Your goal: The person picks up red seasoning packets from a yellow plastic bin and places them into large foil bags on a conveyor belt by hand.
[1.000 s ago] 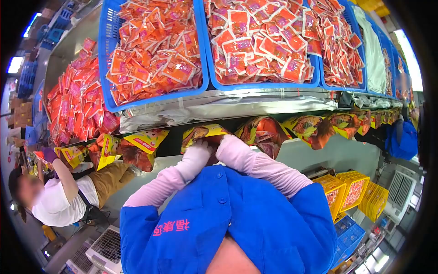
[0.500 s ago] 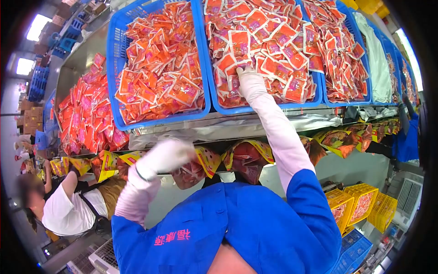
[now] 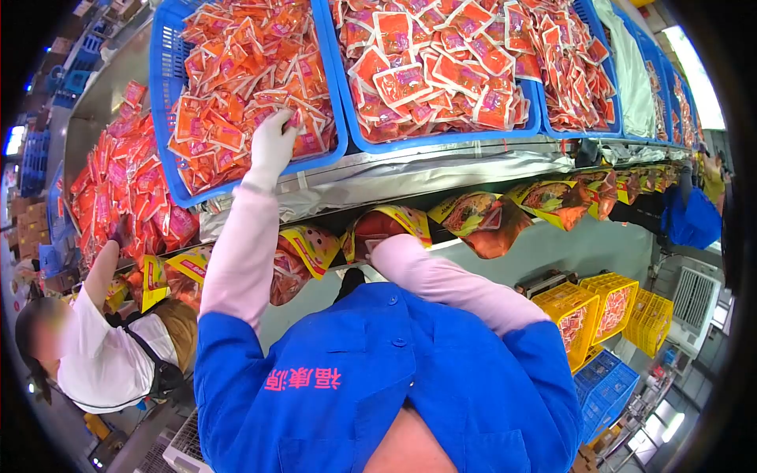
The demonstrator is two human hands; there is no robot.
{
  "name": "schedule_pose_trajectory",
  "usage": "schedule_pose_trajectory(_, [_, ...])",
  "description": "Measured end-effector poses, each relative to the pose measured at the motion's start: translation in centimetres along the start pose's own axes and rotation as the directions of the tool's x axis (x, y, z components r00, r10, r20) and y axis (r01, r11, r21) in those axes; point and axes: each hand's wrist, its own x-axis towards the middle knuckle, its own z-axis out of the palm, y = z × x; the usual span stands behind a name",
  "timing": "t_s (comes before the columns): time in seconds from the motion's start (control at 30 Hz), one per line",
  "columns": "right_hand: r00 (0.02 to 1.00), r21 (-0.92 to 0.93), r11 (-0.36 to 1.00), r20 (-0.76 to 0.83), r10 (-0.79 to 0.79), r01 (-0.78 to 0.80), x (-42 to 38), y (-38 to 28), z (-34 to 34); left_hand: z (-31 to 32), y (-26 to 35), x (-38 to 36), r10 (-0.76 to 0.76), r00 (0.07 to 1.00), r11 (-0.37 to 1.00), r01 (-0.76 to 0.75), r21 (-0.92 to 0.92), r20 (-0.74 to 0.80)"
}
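My left hand point(image 3: 272, 148) reaches over the front rim of the left blue basket point(image 3: 342, 118), its gloved fingers pinched on a red packet point(image 3: 306, 135) at the edge of the heap. Lower down, my right arm bends inward, and my right hand point(image 3: 385, 249) is at the mouth of a yellow-and-red bag point(image 3: 394, 217); its fingers are hidden there. Red packets show inside the open bag point(image 3: 293, 272) to the left of it. Another open bag point(image 3: 481, 221) hangs on the right. The middle blue basket point(image 3: 449, 140) holds many red packets.
Larger red packs point(image 3: 130, 185) are heaped at the left, where a person in a white shirt point(image 3: 106, 355) reaches in. Further bags line the table edge. Yellow crates point(image 3: 569, 303) and a blue crate point(image 3: 605, 386) stand at lower right. Another person in blue point(image 3: 694, 217) is far right.
My left hand has moved up from over the bags into the left basket. My right hand has left the middle basket and come down to a bag. The view has shifted.
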Motion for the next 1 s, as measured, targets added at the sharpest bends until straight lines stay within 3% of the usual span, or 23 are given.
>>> schedule_pose_trajectory(0.03, [0.999, -0.129, 0.992, 0.043, 0.011, -0.005, 2.8, -0.9, 1.7, -3.4, 3.5, -2.4, -0.03, 0.996, 0.981, 0.044, -0.19, 0.081])
schedule_pose_trajectory(0.1, [0.992, -0.057, 0.998, 0.12, 0.042, -0.035, 5.2, -2.2, 0.2, -7.5, 9.5, -8.5, 0.034, 0.976, 0.829, 0.094, -0.552, 0.216])
schedule_pose_trajectory(0.13, [0.956, 0.403, 0.909, -0.291, 0.021, 0.103, 8.8, -1.6, 2.8, -8.1, 11.2, -11.0, 0.122, 0.962, 0.696, 0.093, -0.712, 0.245])
schedule_pose_trajectory(0.17, [0.77, 0.687, 0.615, -0.607, 0.195, 0.386, 10.6, -1.4, 4.6, -8.6, 12.5, -12.9, 0.313, 0.929, 0.784, -0.135, -0.605, 0.198])
schedule_pose_trajectory(0.2, [0.841, 0.599, 0.651, -0.529, -0.116, 0.466, 8.6, 0.4, 3.6, -7.2, 11.5, -14.6, 0.44, 0.873, 0.773, -0.248, -0.583, 0.212])
schedule_pose_trajectory(0.23, [0.829, 0.517, 0.649, -0.38, -0.411, 0.559, 4.9, 1.5, 0.8, -7.0, 12.9, -16.3, 0.374, 0.894, 0.826, -0.2, -0.527, 0.247])
schedule_pose_trajectory(0.27, [0.963, 0.393, 0.88, -0.067, -0.26, 0.265, 0.1, -0.5, -4.5, -5.8, 12.5, -17.5, 0.382, 0.888, 0.84, -0.218, -0.496, 0.257])
schedule_pose_trajectory(0.37, [0.797, 0.041, 0.945, -0.55, -0.25, 0.324, 0.9, 1.7, 1.3, -4.0, 11.7, -19.0, 0.341, 0.892, 0.926, -0.265, -0.268, 0.295])
schedule_pose_trajectory(0.43, [0.913, -0.458, 0.853, -0.183, -0.366, 0.25, 0.1, 1.3, -0.4, -1.7, 10.4, -19.5, 0.315, 0.88, 0.939, -0.234, -0.253, 0.357])
schedule_pose_trajectory(0.5, [0.903, -0.424, 0.845, -0.126, -0.411, 0.325, 0.3, -0.1, -1.7, 1.3, 9.5, -19.4, 0.099, 0.686, 0.911, -0.354, 0.212, 0.721])
schedule_pose_trajectory(0.57, [0.799, -0.558, 0.734, -0.196, -0.569, 0.386, 1.1, -0.8, -0.9, 7.0, 7.8, -17.6, -0.095, 0.495, 0.858, -0.4, 0.324, 0.864])
schedule_pose_trajectory(0.6, [0.793, -0.562, 0.729, -0.195, -0.577, 0.392, 1.5, -0.5, -0.6, 10.9, 5.9, -17.8, -0.103, 0.499, 0.857, -0.394, 0.332, 0.86])
schedule_pose_trajectory(0.67, [0.764, -0.46, 0.713, -0.109, -0.637, 0.529, 2.6, -0.5, -0.3, 16.6, 2.1, -19.4, -0.004, 0.407, 0.971, -0.217, 0.101, 0.913])
schedule_pose_trajectory(0.7, [0.778, -0.355, 0.755, -0.108, -0.619, 0.552, 2.8, -0.3, -1.5, 15.8, 1.8, -20.2, -0.02, 0.416, 0.973, -0.203, 0.114, 0.909])
schedule_pose_trajectory(0.73, [0.793, -0.245, 0.787, -0.098, -0.601, 0.566, 2.5, 0.2, -3.9, 14.7, 1.8, -21.7, 0.184, 0.697, 0.976, -0.214, -0.044, 0.693])
schedule_pose_trajectory(0.77, [0.78, -0.106, 0.819, -0.257, -0.571, 0.564, 0.9, 1.1, -8.5, 13.7, 1.6, -22.6, 0.329, 0.876, 0.943, -0.284, -0.176, 0.353])
schedule_pose_trajectory(0.8, [0.705, 0.059, 0.846, -0.585, -0.401, 0.531, -0.6, 3.3, -12.4, 13.7, 0.4, -22.5, 0.186, 0.823, 0.826, -0.427, 0.368, 0.537])
schedule_pose_trajectory(0.83, [0.445, -0.073, 0.929, -0.862, -0.241, 0.362, 2.1, 7.4, -13.0, 5.0, 6.5, -18.7, -0.038, 0.543, 0.884, -0.374, 0.282, 0.839])
schedule_pose_trajectory(0.87, [0.615, 0.039, 0.998, -0.789, 0.006, 0.041, 4.7, 10.6, -16.7, 0.5, 9.1, -16.7, -0.128, 0.401, 0.878, -0.38, 0.292, 0.907])
schedule_pose_trajectory(0.9, [0.424, -0.083, 0.965, -0.905, 0.032, -0.249, 5.8, 12.9, -18.0, -2.7, 9.5, -15.8, -0.041, 0.486, 0.92, -0.323, 0.223, 0.873])
schedule_pose_trajectory(0.93, [0.41, -0.1, 0.958, -0.912, 0.02, -0.269, 9.9, 17.0, -18.0, -5.3, 9.5, -14.5, 0.068, 0.584, 0.967, -0.24, 0.091, 0.809])
schedule_pose_trajectory(0.97, [0.396, -0.118, 0.949, -0.918, 0.008, -0.293, 13.4, 19.8, -17.0, -7.4, 9.5, -13.1, 0.048, 0.712, 0.982, -0.161, 0.097, 0.701])
schedule_pose_trajectory(1.0, [0.398, -0.118, 0.947, -0.917, 0.011, -0.298, 12.9, 19.6, -17.2, -8.2, 8.8, -11.4, 0.159, 0.889, 0.986, -0.165, -0.021, 0.429])
